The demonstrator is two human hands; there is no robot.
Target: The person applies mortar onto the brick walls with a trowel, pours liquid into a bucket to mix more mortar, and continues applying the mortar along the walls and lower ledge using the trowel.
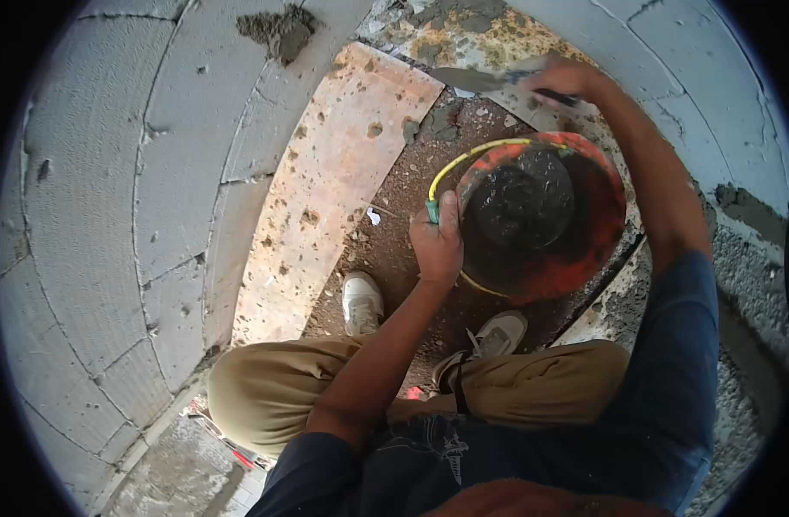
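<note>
A red bucket [614, 194] with dark wet mortar [528, 198] in its bottom stands between my feet and the far boards. My left hand [437, 241] is closed round the green grip of its yellow handle [463, 158], at the bucket's left rim. Beyond the bucket, my right hand [562, 79] is wrapped round the dark handle of a trowel [467, 79]. The trowel's blade points left, over the board's end and the dirt, and is slightly blurred.
Block walls [187, 103] curve round on the left and at the upper right. A mortar-spotted board [325, 181] lies left of the bucket, and a stained sheet [498, 39] beyond it. A mortar lump [282, 33] sits at the top. My shoes [361, 303] are on the dirt.
</note>
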